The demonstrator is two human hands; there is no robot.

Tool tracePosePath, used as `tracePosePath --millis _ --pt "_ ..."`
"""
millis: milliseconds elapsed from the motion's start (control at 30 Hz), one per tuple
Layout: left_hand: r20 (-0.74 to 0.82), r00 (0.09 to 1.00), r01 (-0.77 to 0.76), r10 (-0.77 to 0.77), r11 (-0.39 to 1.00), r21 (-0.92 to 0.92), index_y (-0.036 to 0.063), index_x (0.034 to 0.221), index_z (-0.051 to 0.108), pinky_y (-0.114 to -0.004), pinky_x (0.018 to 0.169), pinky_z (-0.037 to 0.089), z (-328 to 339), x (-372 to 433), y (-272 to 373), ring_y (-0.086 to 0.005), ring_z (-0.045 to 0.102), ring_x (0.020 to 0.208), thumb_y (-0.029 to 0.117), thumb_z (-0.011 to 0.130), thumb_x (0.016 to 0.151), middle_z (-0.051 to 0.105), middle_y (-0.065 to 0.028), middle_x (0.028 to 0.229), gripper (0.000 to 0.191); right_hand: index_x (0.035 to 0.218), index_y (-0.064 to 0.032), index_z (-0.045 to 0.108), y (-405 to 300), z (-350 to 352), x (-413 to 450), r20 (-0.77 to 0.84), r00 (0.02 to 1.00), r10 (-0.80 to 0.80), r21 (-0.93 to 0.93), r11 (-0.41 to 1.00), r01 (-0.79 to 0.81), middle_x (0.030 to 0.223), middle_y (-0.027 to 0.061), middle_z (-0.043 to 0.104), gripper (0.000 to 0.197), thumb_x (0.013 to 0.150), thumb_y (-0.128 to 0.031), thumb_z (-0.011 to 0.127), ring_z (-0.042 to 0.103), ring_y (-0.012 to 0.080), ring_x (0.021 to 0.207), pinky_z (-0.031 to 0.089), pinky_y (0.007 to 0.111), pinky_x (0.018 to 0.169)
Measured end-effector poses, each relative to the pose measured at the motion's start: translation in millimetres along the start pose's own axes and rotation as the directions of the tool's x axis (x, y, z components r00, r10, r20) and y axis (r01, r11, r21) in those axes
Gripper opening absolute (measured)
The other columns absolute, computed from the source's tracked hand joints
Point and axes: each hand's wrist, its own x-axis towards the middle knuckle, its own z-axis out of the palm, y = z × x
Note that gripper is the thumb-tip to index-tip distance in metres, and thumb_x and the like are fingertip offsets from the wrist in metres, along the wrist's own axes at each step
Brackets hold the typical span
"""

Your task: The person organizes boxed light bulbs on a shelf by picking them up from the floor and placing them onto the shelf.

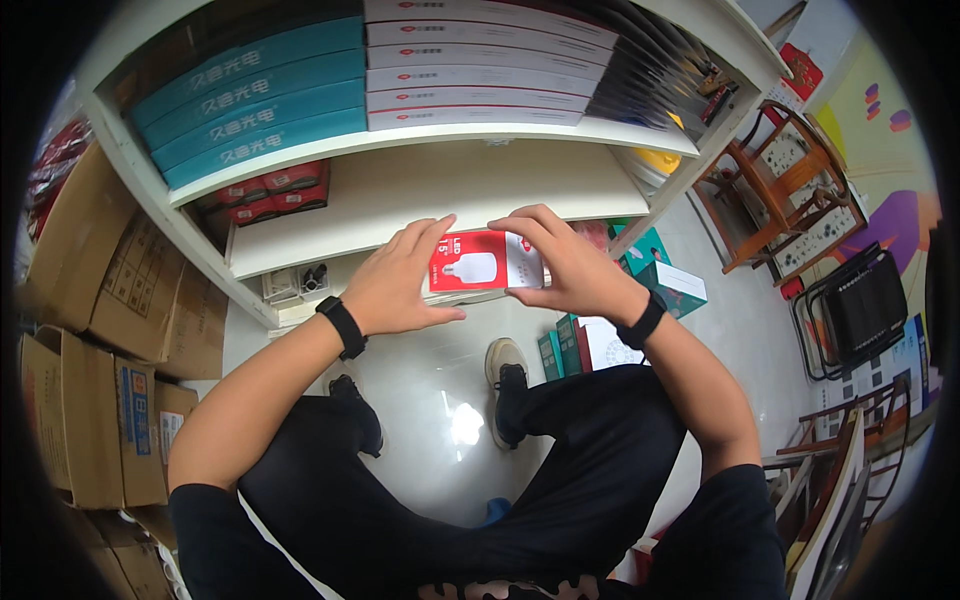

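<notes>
A red and white LED bulb box (469, 262) with a picture of a bulb on it is between my two hands, in front of the middle shelf. My right hand (574, 262) grips the box's white right end, with the fingers on the far edge and the thumb on the near edge. My left hand (401, 281) is at the box's left end, its fingers and thumb spread apart; whether it bears on the box is hard to tell. Both wrists wear black bands. Several red boxes (277, 191) stand at the left of the middle shelf (450, 187).
Teal boxes (255, 97) and white boxes (480, 75) are stacked on the upper shelf. Cardboard cartons (127, 300) line the left side. More teal boxes (667, 289) stand on the floor at the right, near a wooden chair (787, 187) and a black folding chair (862, 307).
</notes>
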Motion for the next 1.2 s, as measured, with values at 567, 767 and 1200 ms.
tracePosePath --millis 567,767,1200 --pt "-0.313 0.929 0.169 -0.199 0.978 -0.120 0.0010 0.121 0.038 -0.039 0.081 0.048 -28 -7 12 -0.0349 0.057 0.099 0.025 0.079 0.069 0.050 -0.0180 0.112 0.071 0.147 -0.0146 0.013 -9 34 26 -0.017 0.905 0.425 0.849 0.484 -0.211 0.118 0.0187 0.050 0.064 0.096 -0.023 0.051 0.060 0.0260 0.102 0.051 0.037 0.088" --pt "-0.291 0.955 -0.086 0.052 0.991 -0.106 0.0036 0.125 0.032 -0.039 0.075 0.050 -21 -12 12 -0.0330 0.058 0.097 0.032 0.077 0.070 0.046 -0.0172 0.115 0.076 0.145 -0.0117 0.021 -3 24 22 -0.009 0.888 0.459 0.881 0.424 -0.211 0.114 0.0149 0.051 0.057 0.096 -0.024 0.048 0.061 0.0178 0.093 0.051 0.029 0.084" --pt "-0.198 0.947 -0.274 0.252 0.958 -0.088 0.0099 0.121 0.028 -0.046 0.097 0.038 -17 -10 4 -0.0404 0.047 0.116 0.041 0.084 0.058 0.034 -0.0246 0.135 0.090 0.143 -0.0097 0.028 3 37 14 0.057 0.900 0.432 0.852 0.449 -0.270 0.096 0.0037 0.054 0.054 0.096 -0.030 0.044 0.055 0.0066 0.078 0.047 0.023 0.076"
